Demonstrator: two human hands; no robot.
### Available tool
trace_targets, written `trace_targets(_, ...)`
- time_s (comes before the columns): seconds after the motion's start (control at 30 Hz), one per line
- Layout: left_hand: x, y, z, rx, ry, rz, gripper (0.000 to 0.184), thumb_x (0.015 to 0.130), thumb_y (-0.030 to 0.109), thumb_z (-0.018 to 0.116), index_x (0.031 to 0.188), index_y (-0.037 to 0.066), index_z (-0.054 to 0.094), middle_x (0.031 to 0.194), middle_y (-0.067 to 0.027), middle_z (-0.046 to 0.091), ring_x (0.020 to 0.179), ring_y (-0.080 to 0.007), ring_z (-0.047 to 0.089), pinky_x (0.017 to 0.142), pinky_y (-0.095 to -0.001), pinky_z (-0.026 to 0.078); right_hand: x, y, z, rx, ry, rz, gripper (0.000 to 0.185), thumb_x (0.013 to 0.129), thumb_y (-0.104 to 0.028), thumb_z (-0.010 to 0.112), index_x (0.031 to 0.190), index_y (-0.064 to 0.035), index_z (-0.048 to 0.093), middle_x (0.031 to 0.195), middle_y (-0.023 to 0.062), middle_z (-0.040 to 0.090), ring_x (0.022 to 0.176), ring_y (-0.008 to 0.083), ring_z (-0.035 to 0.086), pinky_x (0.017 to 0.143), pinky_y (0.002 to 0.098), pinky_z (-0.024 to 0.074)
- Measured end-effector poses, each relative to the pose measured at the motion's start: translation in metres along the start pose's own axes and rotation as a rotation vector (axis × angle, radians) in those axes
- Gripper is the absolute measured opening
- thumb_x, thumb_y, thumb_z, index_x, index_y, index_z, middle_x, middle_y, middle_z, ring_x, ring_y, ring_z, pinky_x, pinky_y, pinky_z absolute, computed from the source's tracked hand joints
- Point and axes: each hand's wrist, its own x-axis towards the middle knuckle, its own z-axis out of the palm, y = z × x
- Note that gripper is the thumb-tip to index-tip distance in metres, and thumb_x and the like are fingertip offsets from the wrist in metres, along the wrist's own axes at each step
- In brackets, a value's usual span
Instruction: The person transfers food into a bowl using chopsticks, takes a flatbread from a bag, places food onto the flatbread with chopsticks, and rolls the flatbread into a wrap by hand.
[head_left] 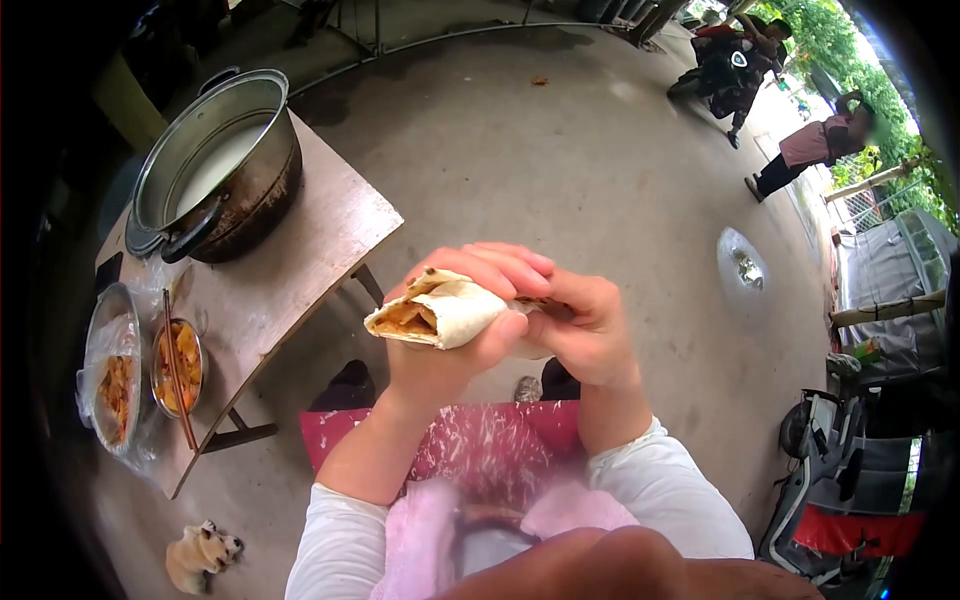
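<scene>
A rolled flatbread wrap (455, 315) with brownish-orange filling showing at its left end is held level in front of my body. My left hand (450, 350) is wrapped round its middle, thumb in front and fingers over the top. Close beside it, my right hand (583, 325) has its fingers pinched together at the wrap's right end, where the fingers hide most of it. The two hands almost touch.
On the left, a table (340, 210) bears a large pot (270, 185) with white liquid, a bowl (203, 365) with chopsticks (178, 370), and a plastic-covered dish (115, 390). A dog (195, 555) lies below. Two people, a motorcycle and a plastic bag (740, 270) are at right.
</scene>
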Motion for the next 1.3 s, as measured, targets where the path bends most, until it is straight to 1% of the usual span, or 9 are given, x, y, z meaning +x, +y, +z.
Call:
trace_targets(0.03,0.0,-0.001,0.001,-0.021,0.007,-0.017,0.021,0.079,0.011,0.068,0.091,0.007,0.051,0.094,-0.0131,0.063,0.104,-0.0308,0.057,0.091,-0.0451,0.046,-0.001,0.0,0.0,-0.009,0.013,0.006,0.031,0.08,0.01,0.064,0.111,0.0041,0.064,0.098,0.007,0.067,0.092,0.0101,0.06,0.079,0.0242,0.0487)
trace_targets(0.13,0.002,-0.006,0.0,-0.071,0.029,0.016,0.023,0.073,-0.006,0.065,0.089,0.005,0.053,0.092,-0.0141,0.066,0.099,-0.031,0.063,0.088,-0.0444,0.051,-0.003,0.001,-0.001,-0.04,0.038,0.031,0.031,0.08,0.009,0.065,0.111,0.0035,0.064,0.097,0.0067,0.067,0.089,0.0093,0.06,0.076,0.0236,0.0487)
trace_targets(0.3,0.003,-0.009,-0.002,-0.089,0.001,0.021,0.023,0.075,-0.003,0.065,0.091,0.006,0.052,0.093,-0.0137,0.065,0.102,-0.0313,0.061,0.09,-0.0454,0.05,-0.002,0.003,0.001,-0.08,0.078,0.025,0.033,0.08,0.008,0.066,0.112,0.0033,0.063,0.093,0.0052,0.067,0.083,0.0075,0.059,0.069,0.0221,0.0482)
trace_targets(0.4,0.003,-0.008,-0.003,-0.092,-0.005,0.006,0.022,0.076,-0.003,0.065,0.092,0.006,0.052,0.094,-0.0137,0.064,0.103,-0.0315,0.06,0.091,-0.0457,0.049,-0.001,0.002,0.002,-0.088,0.094,0.027,0.032,0.08,0.008,0.066,0.112,0.0034,0.063,0.091,0.0045,0.067,0.081,0.0065,0.058,0.067,0.0212,0.0475)
trace_targets(0.5,0.003,-0.008,-0.003,-0.095,-0.005,0.003,0.022,0.076,-0.004,0.064,0.092,0.006,0.052,0.094,-0.0137,0.064,0.104,-0.0315,0.06,0.091,-0.0459,0.049,-0.001,0.0,-0.001,-0.129,0.043,0.07,0.032,0.08,0.009,0.066,0.112,0.0035,0.063,0.091,0.0047,0.067,0.082,0.0066,0.059,0.067,0.0213,0.0484)
trace_targets(0.67,0.003,-0.009,-0.005,-0.104,-0.012,0.007,0.022,0.077,-0.004,0.063,0.093,0.006,0.052,0.095,-0.0137,0.064,0.104,-0.0316,0.059,0.091,-0.046,0.049,-0.001,0.003,0.001,-0.101,0.061,0.034,0.032,0.081,0.009,0.066,0.112,0.0034,0.063,0.091,0.0046,0.066,0.081,0.0065,0.058,0.067,0.0213,0.0484)
trace_targets(0.8,0.004,-0.009,-0.006,-0.132,-0.003,-0.003,0.021,0.077,-0.002,0.065,0.093,0.005,0.053,0.095,-0.0132,0.064,0.104,-0.0317,0.059,0.092,-0.0469,0.048,0.001,0.006,0.004,-0.068,0.091,0.001,0.032,0.081,0.009,0.066,0.113,0.0033,0.063,0.091,0.0049,0.066,0.081,0.0064,0.058,0.067,0.0212,0.0483)
trace_targets(0.9,0.004,-0.009,-0.007,-0.153,0.006,-0.011,0.02,0.078,0.0,0.065,0.093,0.006,0.054,0.094,-0.0128,0.064,0.103,-0.0315,0.059,0.092,-0.0473,0.048,0.001,0.007,0.002,-0.09,0.061,0.041,0.033,0.081,0.009,0.066,0.113,0.0034,0.063,0.092,0.0058,0.067,0.084,0.0072,0.059,0.069,0.0217,0.0495)
trace_targets(1.3,0.005,-0.008,-0.009,-0.154,0.006,-0.023,0.02,0.077,-0.001,0.065,0.093,0.006,0.054,0.094,-0.0126,0.064,0.104,-0.0312,0.059,0.092,-0.0471,0.047,0.002,0.011,0.005,-0.055,0.071,0.0,0.035,0.081,0.01,0.065,0.115,0.003,0.062,0.096,0.0065,0.067,0.088,0.0083,0.06,0.072,0.0225,0.0511)
